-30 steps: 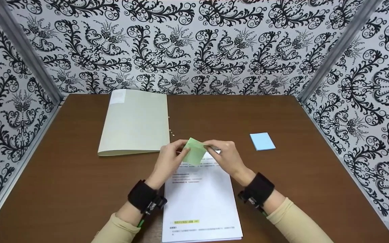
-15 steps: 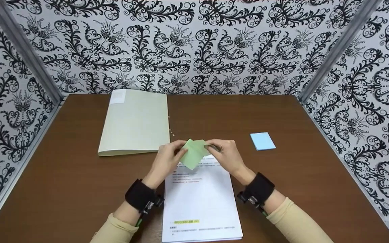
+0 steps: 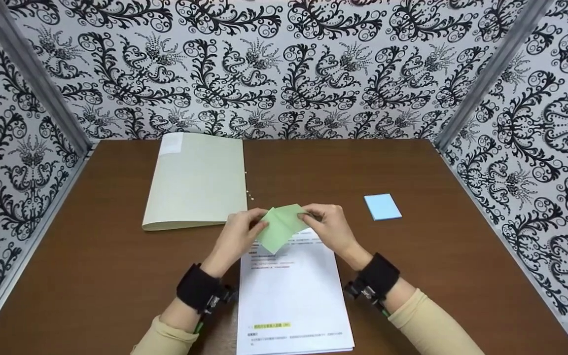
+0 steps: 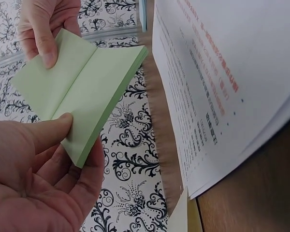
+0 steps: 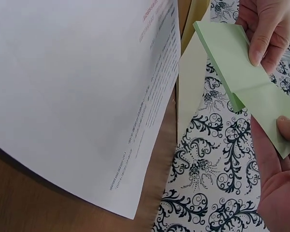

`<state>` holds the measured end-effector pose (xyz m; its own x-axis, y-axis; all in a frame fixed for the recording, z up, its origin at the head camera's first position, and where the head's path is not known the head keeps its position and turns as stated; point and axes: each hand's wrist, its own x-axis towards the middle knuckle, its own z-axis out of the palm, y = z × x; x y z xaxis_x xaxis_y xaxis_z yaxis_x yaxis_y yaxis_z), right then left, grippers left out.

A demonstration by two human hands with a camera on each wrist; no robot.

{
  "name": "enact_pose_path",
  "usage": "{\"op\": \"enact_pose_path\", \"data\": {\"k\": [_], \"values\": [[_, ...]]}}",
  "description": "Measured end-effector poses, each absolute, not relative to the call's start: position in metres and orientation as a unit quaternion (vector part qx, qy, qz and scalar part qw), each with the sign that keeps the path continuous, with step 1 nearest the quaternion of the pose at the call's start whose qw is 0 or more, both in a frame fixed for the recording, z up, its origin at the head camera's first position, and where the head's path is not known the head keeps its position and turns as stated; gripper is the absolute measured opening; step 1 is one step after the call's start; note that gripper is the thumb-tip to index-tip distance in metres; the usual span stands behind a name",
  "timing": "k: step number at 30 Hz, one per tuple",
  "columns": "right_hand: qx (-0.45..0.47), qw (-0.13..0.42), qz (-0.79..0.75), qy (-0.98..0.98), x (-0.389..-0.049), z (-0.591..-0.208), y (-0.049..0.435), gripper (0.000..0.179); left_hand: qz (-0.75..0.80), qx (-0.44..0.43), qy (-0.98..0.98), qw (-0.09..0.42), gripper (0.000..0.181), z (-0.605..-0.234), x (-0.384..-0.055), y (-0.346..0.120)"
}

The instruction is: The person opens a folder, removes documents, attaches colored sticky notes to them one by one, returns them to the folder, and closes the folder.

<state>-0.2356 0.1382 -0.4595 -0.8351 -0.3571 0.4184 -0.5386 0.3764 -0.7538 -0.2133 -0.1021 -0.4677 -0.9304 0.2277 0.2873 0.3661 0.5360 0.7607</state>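
Note:
My left hand (image 3: 237, 234) grips a pad of light green sticky notes (image 4: 104, 82), thumb on its face and fingers behind. From the pad, the top sheet (image 4: 46, 82) is folded back along a crease and still joins it in both wrist views. My right hand (image 3: 331, 227) pinches that lifted sheet between thumb and fingers. Both hands are above the upper end of a stack of printed paper (image 3: 294, 301), which carries red text and a yellow-highlighted line.
A pale folder (image 3: 197, 182) lies at the back left, with tiny light scraps (image 3: 250, 195) beside its right edge. To the right, a blue sticky note pad (image 3: 382, 206) rests on the brown table (image 3: 442, 256). Patterned walls (image 3: 284, 74) enclose the back and sides.
My left hand has shifted slightly left and down with the green pad, while my right hand stays nearly in place. The top sheet is now spread wider from the pad.

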Motion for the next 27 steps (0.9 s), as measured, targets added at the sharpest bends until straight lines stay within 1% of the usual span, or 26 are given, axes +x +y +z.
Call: {"op": "enact_pose_path", "data": {"k": [17, 24, 27], "values": [[0.264, 0.067, 0.525, -0.806, -0.234, -0.468, 0.136, 0.010, -0.454, -0.187, -0.869, 0.060, 0.023, -0.466, -0.204, -0.119], [0.245, 0.088, 0.543, -0.799, -0.236, -0.465, 0.136, 0.006, -0.461, -0.167, -0.869, 0.072, 0.021, -0.463, -0.202, -0.126], [0.223, 0.089, 0.556, -0.796, -0.240, -0.464, 0.141, 0.006, -0.464, -0.148, -0.870, 0.074, 0.022, -0.463, -0.201, -0.132]]}}
